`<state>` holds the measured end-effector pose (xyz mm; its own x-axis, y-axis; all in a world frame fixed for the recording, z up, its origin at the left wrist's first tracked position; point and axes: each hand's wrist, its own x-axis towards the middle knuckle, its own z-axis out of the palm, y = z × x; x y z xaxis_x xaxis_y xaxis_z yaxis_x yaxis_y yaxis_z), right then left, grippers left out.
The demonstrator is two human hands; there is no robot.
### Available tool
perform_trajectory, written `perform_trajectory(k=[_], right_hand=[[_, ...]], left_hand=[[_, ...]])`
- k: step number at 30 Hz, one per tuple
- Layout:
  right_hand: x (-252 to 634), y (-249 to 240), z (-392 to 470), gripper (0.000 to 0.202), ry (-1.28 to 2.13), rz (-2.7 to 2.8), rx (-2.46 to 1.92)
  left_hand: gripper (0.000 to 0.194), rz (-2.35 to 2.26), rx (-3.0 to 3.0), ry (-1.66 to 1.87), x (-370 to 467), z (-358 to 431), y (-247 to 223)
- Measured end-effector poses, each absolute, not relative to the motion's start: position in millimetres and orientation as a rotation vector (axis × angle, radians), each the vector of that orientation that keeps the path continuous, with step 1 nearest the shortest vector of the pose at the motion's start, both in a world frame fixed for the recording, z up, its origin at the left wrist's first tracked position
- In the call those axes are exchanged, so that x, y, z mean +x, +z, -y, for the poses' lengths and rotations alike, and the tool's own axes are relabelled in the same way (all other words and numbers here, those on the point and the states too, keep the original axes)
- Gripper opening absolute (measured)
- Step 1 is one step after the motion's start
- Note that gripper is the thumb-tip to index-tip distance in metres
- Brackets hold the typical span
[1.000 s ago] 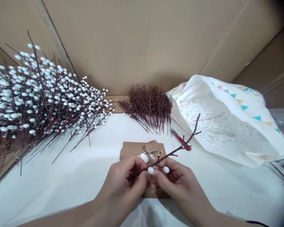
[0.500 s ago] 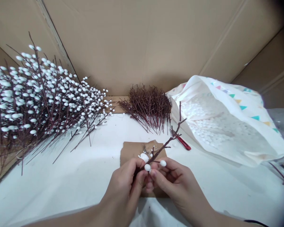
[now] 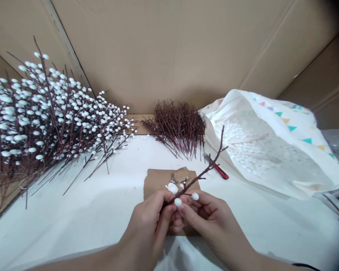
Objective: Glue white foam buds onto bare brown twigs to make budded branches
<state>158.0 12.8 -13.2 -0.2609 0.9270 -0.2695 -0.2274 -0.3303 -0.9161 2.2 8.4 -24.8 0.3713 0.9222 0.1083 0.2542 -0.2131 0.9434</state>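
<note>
A brown branch (image 3: 199, 177) slants up to the right from between both hands, its upper twigs bare. My left hand (image 3: 152, 216) pinches its lower end between thumb and fingers. At a short side twig, my right hand (image 3: 209, 210) has its thumb against a white oval bud (image 3: 177, 202). A second white bud (image 3: 195, 196) shows by the right fingers. Beneath the hands lies a piece of brown cardboard (image 3: 155, 178), with a white blob and whitish smears on it.
Branches full of white buds (image 3: 53, 109) are piled at the left. Bare brown twigs (image 3: 179, 128) lie at the back centre. At the right, an open white bag (image 3: 282, 128) holds many white buds. Red-handled tweezers or a cutter (image 3: 220, 171) lie beside it.
The branch has tilted further to the right, its tip now lower. The bud by my right thumb has shifted slightly right and down. Both hands remain nearly in place.
</note>
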Motion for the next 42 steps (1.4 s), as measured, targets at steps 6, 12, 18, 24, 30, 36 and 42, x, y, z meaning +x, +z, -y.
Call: perform_trajectory(k=[6, 12, 18, 24, 30, 36, 42], right_hand=[[157.8, -13.1, -11.9, 0.034, 1.722, 0.995, -1.132], [157.8, -12.1, -11.9, 0.037, 1.710, 0.978, -1.174], [158.9, -9.0, -12.7, 0.033, 1.704, 1.038, -1.173], [209.0, 17.2, -36.9, 0.020, 1.376, 1.780, -1.323], [300.6, 9.0, -75.5, 0.015, -0.207, 2.112, -2.099], [322.6, -15.6, -91.1, 0.011, -0.205, 2.307, -2.183], [323.6, -24.5, -94.2, 0.020, -0.266, 2.306, -2.118]], left_hand=[[0.017, -1.083, 1.688, 0.853, 2.4, -7.2, -21.0], [0.018, -1.062, 1.631, 0.831, 2.8, -7.8, -20.5], [0.019, -1.046, 1.451, 0.808, 2.8, -9.9, -10.2], [0.014, -1.007, 1.110, 0.835, 3.4, -12.5, -6.0], [0.013, -0.879, 0.651, 0.733, 3.9, -18.9, -4.1], [0.028, -0.819, 0.596, 0.721, 3.1, -17.3, -1.6], [0.043, -0.874, 0.875, 0.799, 2.8, -13.4, -0.2]])
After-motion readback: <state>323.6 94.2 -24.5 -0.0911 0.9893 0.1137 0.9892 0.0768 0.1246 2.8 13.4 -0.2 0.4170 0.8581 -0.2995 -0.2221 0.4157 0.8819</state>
